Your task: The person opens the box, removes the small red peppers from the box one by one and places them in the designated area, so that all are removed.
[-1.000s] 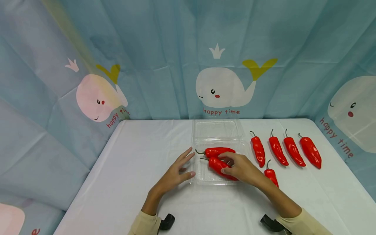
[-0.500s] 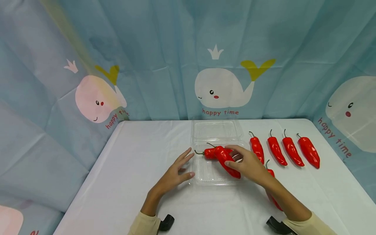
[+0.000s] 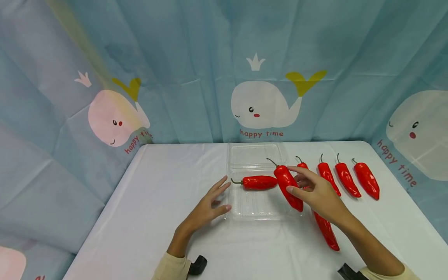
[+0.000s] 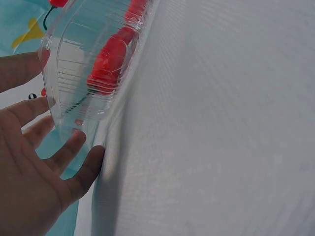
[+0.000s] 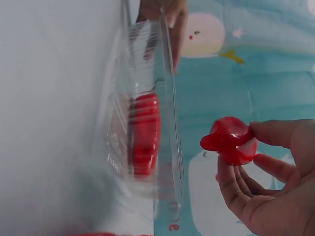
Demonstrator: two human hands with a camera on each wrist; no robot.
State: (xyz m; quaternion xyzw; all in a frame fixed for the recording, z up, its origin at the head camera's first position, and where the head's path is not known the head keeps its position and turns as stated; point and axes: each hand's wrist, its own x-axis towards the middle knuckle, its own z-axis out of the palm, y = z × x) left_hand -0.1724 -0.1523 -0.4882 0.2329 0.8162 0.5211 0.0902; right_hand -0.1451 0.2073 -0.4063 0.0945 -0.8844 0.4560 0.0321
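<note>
My right hand [image 3: 323,194] pinches a red chili pepper [image 3: 287,188] between thumb and fingers, above the right side of a clear plastic clamshell box [image 3: 250,206]. In the right wrist view this pepper [image 5: 231,140] shows end-on, raised above the box rim. Another red pepper [image 3: 259,182] lies crosswise in the back of the box, its stem pointing left. My left hand [image 3: 206,212] is at the box's left side, fingers extended. In the left wrist view, the fingertips of that hand [image 4: 34,172] are right at the box's rim and side wall.
The box's lid [image 3: 257,155] lies folded back behind it. To the right, several red peppers stand in a row, such as one pepper [image 3: 347,181]; the leftmost is mostly behind my right hand. A nearer pepper [image 3: 326,231] lies beside my right forearm. A whale-print curtain [image 3: 196,105] borders the white table.
My right hand has lifted the front pepper out of the box and carried it to the right, turning it more upright in view. The left hand has stayed in place.
</note>
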